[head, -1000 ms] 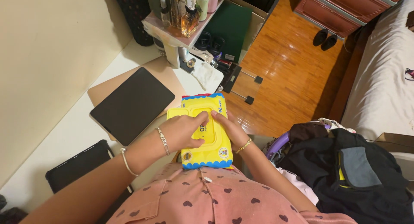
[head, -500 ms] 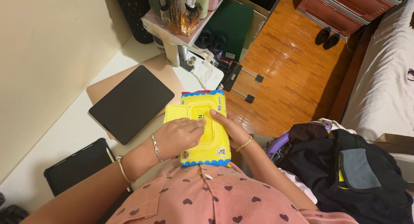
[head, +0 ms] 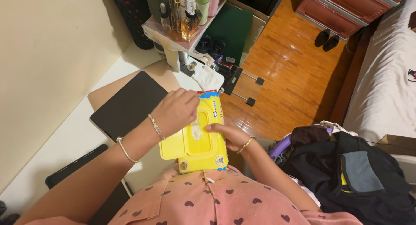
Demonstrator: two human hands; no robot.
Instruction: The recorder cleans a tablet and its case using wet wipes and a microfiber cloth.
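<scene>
A yellow wet-wipes pack [head: 203,145] is held above my lap at the desk edge, tilted. Its hard lid [head: 171,148] is flipped open to the left, and a white wipe [head: 195,132] shows in the opening. My left hand [head: 173,111], with bracelets on its wrist, lies over the pack's far left corner, fingers curled against it. My right hand [head: 229,136] grips the pack's right side with the thumb on top beside the opening.
A black tablet [head: 123,106] lies on a tan mat [head: 162,71] on the white desk [head: 65,134]. A shelf of bottles [head: 184,17] and a crumpled white tissue [head: 209,77] sit beyond. A black case [head: 71,168] lies at left, dark clothes [head: 346,173] at right.
The lid of the wipes pack has been opened and now hangs to the left. My left hand moved from the lid up to the pack's far corner, and the pack tilted.
</scene>
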